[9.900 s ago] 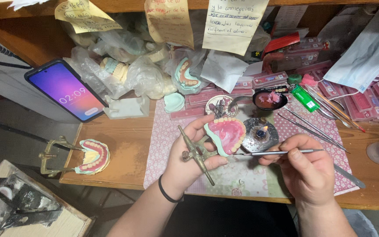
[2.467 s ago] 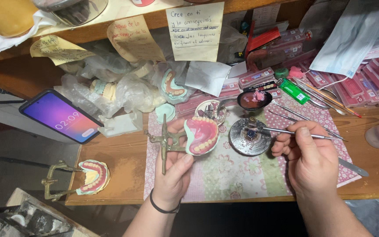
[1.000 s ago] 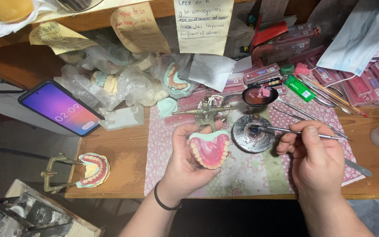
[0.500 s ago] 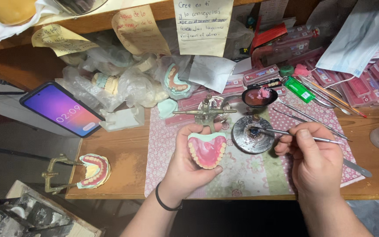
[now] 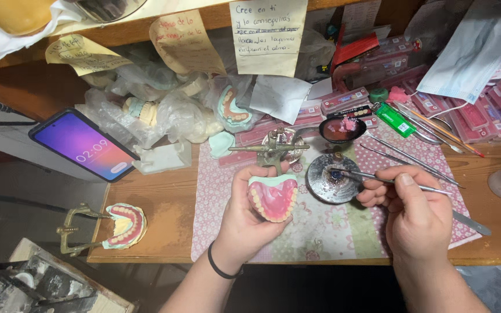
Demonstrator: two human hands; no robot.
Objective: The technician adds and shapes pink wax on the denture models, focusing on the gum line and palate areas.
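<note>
My left hand holds a pink wax denture model with a row of teeth, mounted on a brass articulator, teeth side up over the patterned mat. My right hand grips a thin metal wax tool. The tool's tip rests over a small round metal burner dish just right of the denture. A black spoon-like dish of pink wax lies behind the burner.
A phone with a lit screen leans at the left. A second denture on a brass articulator sits at the bench's front left edge. Plastic bags with dental casts, paper notes, a green lighter and metal instruments crowd the back.
My left hand has turned the denture model from facing away to teeth up and drawn it closer. My right hand keeps the tool's tip at the burner dish.
</note>
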